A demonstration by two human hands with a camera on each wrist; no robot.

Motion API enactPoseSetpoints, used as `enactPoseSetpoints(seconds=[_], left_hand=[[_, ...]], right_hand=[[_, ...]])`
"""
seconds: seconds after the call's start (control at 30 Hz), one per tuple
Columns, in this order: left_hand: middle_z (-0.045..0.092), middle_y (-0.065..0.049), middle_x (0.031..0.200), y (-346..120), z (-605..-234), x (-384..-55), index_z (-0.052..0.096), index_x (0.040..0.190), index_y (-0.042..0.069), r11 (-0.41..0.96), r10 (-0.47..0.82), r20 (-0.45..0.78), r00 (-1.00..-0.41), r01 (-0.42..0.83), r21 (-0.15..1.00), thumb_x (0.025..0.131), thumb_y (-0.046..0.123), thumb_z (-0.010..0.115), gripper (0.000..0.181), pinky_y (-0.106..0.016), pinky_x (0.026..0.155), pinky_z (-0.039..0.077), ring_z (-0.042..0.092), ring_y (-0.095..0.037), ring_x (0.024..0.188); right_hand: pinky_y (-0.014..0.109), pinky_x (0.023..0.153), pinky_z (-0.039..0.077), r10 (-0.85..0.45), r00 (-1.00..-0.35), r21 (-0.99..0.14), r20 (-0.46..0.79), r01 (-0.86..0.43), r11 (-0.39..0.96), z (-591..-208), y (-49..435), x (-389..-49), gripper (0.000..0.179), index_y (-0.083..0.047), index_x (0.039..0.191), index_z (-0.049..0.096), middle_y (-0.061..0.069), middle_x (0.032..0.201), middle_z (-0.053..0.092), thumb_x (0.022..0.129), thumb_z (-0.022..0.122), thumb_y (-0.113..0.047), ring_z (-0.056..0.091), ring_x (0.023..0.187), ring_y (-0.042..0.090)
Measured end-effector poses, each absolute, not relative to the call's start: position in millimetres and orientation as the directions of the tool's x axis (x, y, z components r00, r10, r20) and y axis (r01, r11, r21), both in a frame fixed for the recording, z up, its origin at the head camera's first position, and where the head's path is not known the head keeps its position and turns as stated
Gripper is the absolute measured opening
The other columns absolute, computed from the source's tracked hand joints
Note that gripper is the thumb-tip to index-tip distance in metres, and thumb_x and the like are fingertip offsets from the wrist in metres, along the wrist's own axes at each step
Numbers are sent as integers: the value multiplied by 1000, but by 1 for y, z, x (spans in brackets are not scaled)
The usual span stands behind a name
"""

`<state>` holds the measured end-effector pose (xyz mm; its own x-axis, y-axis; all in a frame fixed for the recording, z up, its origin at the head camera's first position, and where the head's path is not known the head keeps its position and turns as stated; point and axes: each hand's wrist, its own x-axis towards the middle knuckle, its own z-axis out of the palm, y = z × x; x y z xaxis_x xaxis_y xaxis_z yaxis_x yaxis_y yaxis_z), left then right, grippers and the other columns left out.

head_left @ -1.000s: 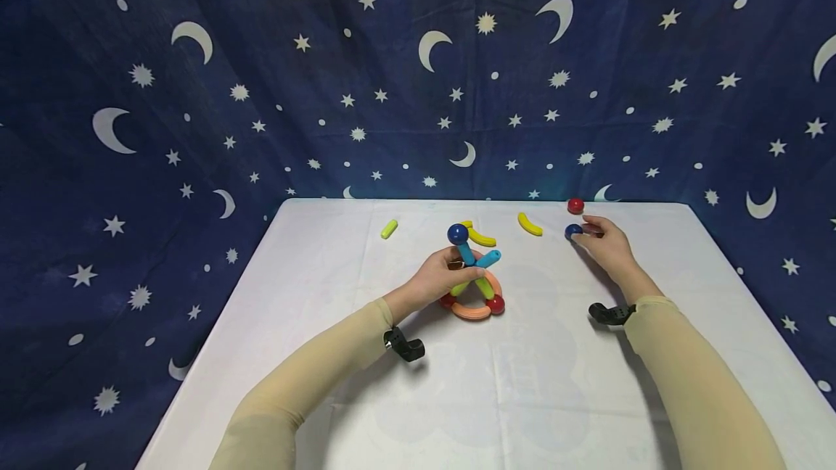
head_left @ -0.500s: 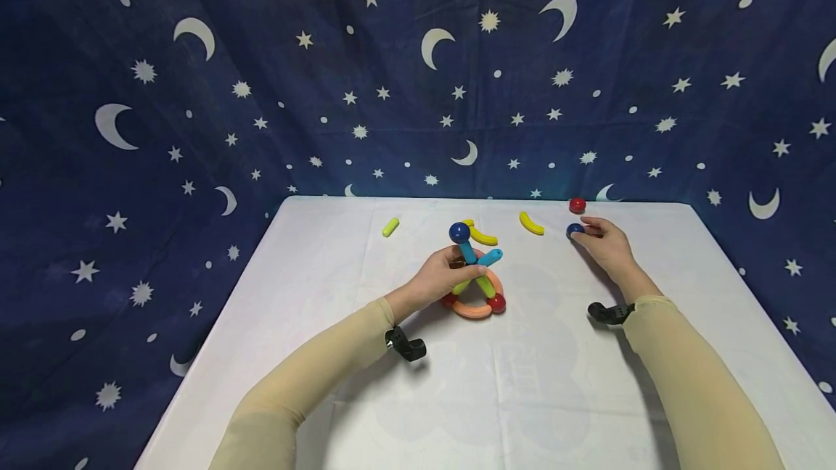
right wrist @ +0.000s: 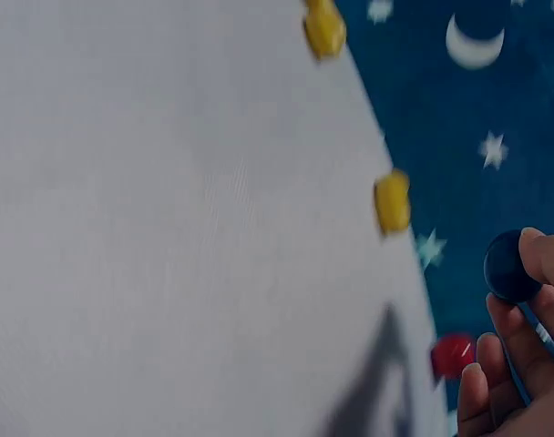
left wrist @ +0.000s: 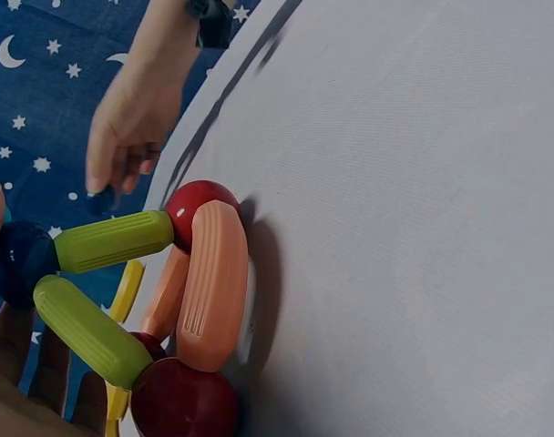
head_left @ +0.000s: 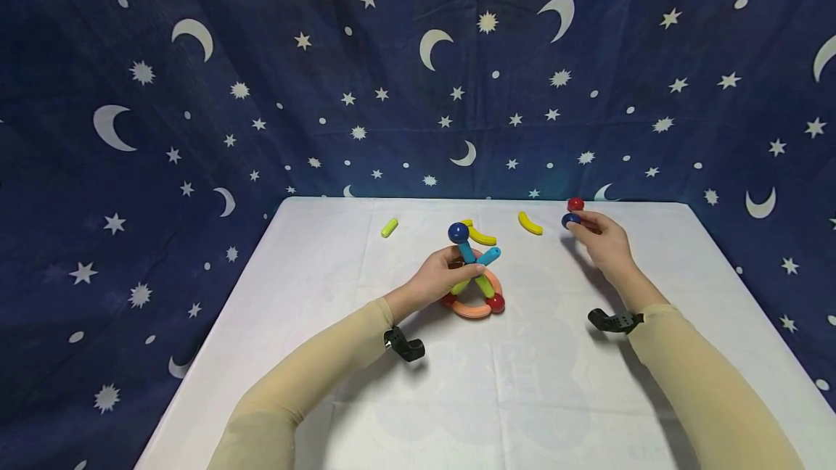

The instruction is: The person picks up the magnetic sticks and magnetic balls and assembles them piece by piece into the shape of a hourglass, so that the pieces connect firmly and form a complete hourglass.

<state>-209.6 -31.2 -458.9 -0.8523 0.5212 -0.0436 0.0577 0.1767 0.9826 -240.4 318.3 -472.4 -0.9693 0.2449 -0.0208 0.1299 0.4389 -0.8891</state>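
Observation:
Near the table's middle my left hand point(head_left: 439, 275) grips a figure built of rods and balls. Its base has curved orange rods point(left wrist: 213, 287) joined by red balls point(left wrist: 184, 401). Green rods point(left wrist: 115, 241) rise from the base to a dark blue ball point(left wrist: 20, 262) at my left fingers. Light blue rods point(head_left: 489, 257) stick up above, one topped by another blue ball point(head_left: 459, 233). At the right, my right hand point(head_left: 604, 241) pinches a loose blue ball point(right wrist: 511, 267) between thumb and fingers, raised over the table, its shadow below.
A loose red ball point(head_left: 575, 204) lies at the back edge, just behind my right hand. Curved yellow rods point(head_left: 530, 224) and a short green rod point(head_left: 389, 228) lie along the back of the white table point(head_left: 418, 412). A starry blue cloth point(head_left: 392, 56) hangs behind.
My right hand has lifted the blue ball from the table and moved it slightly up and left. My left hand and the figure have stayed in place.

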Motion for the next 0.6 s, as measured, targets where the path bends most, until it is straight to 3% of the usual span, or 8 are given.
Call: enactPoseSetpoints(seconds=[0.17, 0.37, 0.6], left_hand=[[68, 0, 114, -30, -459, -210, 71, 122, 17, 191, 511, -67, -857, 37, 981, 98, 33, 72, 30, -35, 94, 47, 57, -18, 110], [67, 1, 120, -30, -460, -210, 70, 122, 18, 203, 502, -69, -862, 40, 978, 98, 35, 71, 29, -39, 96, 48, 59, -17, 113], [68, 1, 118, -29, -462, -211, 70, 121, 18, 192, 503, -65, -862, 38, 981, 98, 36, 71, 29, -39, 100, 47, 60, -16, 112]], right_hand=[[28, 85, 45, 153, -987, -893, 55, 20, 449, -452, 298, -225, 64, -11, 148, 54, 14, 135, 56, 98, 67, -49, 49, 118, 21], [15, 86, 47, -13, -985, -926, 173, -168, 338, -436, 267, -210, 51, -8, 144, 58, 1, 124, 61, 100, 70, -31, 54, 112, 9], [18, 88, 51, -144, -969, -935, 202, -234, 265, -418, 235, -191, 46, -8, 141, 60, 3, 125, 63, 100, 69, -26, 60, 109, 16]])
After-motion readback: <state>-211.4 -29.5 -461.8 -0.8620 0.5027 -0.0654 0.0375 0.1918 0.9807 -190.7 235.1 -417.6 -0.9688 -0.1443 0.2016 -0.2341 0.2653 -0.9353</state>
